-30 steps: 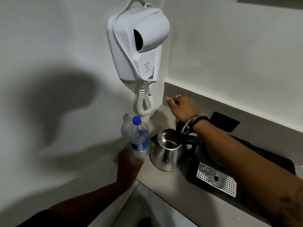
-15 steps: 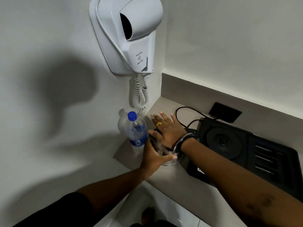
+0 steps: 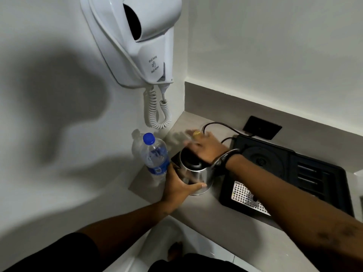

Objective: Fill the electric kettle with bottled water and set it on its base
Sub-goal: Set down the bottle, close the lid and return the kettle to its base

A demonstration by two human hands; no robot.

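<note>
The steel electric kettle (image 3: pixel 198 175) stands on the grey counter (image 3: pixel 206 218), left of its round base (image 3: pixel 263 161). Its black lid looks down. My left hand (image 3: pixel 176 187) wraps around the kettle's body from the near left side. My right hand (image 3: pixel 206 148) hovers flat over the far side of the lid, fingers spread and blurred, holding nothing. A clear water bottle (image 3: pixel 155 156) with a blue cap and blue label stands upright and capped just left of the kettle, by the wall.
The base sits in a black tray (image 3: pixel 314 185) with a perforated metal grid (image 3: pixel 247 197). A black cable runs to a wall socket (image 3: pixel 262 127). A white wall hair dryer (image 3: pixel 141 40) with a coiled cord (image 3: pixel 157 112) hangs above the corner.
My left hand left the bottle and took hold of the kettle's body. My right hand came down from the corner onto the kettle's top. The open kettle now shows its lid down.
</note>
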